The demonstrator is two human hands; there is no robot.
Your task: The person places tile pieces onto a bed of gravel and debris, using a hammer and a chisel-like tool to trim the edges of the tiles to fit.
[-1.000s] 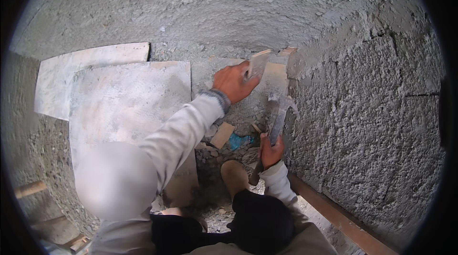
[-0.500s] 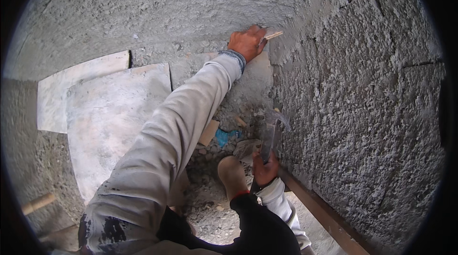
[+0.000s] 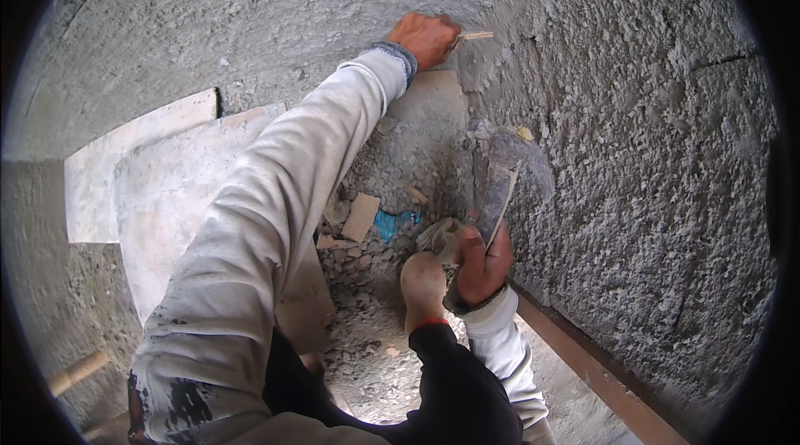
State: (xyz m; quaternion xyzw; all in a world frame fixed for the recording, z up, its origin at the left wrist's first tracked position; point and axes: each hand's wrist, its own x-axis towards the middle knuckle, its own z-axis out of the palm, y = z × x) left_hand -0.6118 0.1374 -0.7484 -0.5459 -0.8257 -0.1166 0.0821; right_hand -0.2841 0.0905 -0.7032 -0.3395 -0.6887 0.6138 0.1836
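Note:
My left hand reaches far ahead to the corner where two rough grey walls meet. Its closed fingers pinch a thin wood piece, whose pale end sticks out to the right against the wall. Nearer to me, my right hand is wrapped round the handle of a claw hammer. The mortar-crusted head points away from me, its curved claw toward the right wall, and sits apart from the wood piece. How much of the wood lies inside my left fist is hidden.
Dusty flat boards lean at the left. Rubble covers the floor, with a small wood block and a blue scrap. My shoe stands beside it. A brown beam runs along the foot of the right wall.
My right hand has brought the hammer up and forward, and its head is now closer to the left hand. The left hand still pinches the wood piece in the corner. The view has shifted slightly.

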